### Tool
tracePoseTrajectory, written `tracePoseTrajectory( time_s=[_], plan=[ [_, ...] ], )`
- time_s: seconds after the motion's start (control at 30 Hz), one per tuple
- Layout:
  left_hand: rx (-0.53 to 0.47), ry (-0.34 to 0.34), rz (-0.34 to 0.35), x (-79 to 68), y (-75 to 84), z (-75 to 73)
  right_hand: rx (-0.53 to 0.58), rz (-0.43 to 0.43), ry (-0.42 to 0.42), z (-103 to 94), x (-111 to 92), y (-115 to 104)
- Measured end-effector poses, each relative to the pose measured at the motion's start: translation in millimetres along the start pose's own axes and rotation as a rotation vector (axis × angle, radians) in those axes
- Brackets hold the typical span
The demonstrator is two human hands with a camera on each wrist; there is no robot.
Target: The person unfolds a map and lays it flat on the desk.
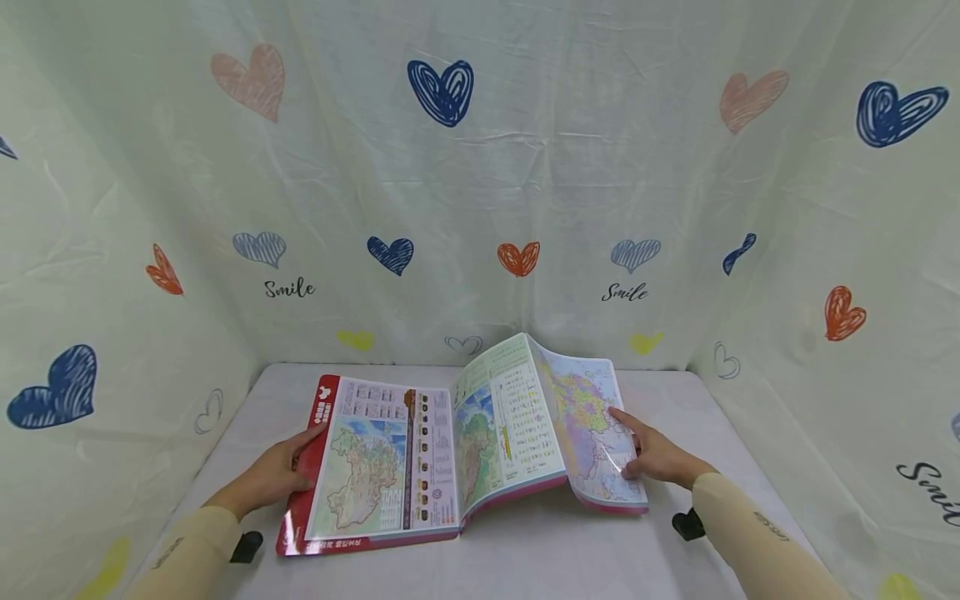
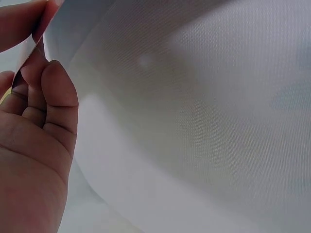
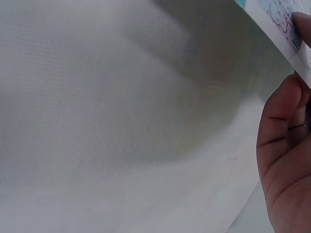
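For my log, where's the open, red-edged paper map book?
In the head view, the book is lower centre over the white table, held between left hand and right hand.

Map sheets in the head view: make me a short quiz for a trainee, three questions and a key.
1. True or false: the left hand grips the red edge of the map sheets.
2. Toward the middle, the map sheets: A, lie flat; B, rise to a ridge; C, are covered by a hand.
3. Fill in: the black word on the backdrop reads "____".

Key: 1, true; 2, B; 3, Smile.
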State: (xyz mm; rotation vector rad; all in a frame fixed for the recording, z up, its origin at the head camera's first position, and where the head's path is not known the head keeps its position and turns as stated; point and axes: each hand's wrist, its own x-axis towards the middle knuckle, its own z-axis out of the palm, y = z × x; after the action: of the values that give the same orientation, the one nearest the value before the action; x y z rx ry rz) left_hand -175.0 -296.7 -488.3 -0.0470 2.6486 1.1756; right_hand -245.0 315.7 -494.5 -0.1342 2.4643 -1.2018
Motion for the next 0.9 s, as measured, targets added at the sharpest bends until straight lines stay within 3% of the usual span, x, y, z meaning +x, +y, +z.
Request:
tracePoseTrajectory(
  time_s=[0.9],
  plan=[
    [0.05,0.005,0.014,-1.4,-2.9,-7.0,-0.101,-0.002,0.022,-10.9,-8.8,6.8]
  ],
)
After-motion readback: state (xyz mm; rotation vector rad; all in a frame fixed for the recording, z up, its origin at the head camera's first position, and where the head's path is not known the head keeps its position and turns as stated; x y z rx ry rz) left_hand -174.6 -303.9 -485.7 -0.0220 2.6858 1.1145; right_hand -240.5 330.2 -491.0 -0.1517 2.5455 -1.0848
